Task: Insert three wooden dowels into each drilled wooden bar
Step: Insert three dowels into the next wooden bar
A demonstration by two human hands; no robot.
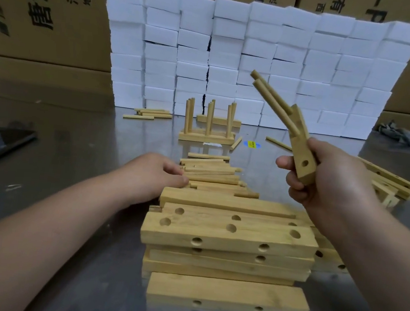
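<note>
Right hand (327,177) is gripping a drilled wooden bar (301,147) with two dowels (272,97) in it, raised above the metal table (69,136), while left hand (153,174), fingers loosely curled, is touching the loose dowel pile (214,175).

Right hand (326,180) raised in a closed grip; left hand (156,175) low, palm down.

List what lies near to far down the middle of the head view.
Stack of drilled bars, pile of loose dowels, bar with upright dowels, wall of white blocks, cardboard boxes.
</note>
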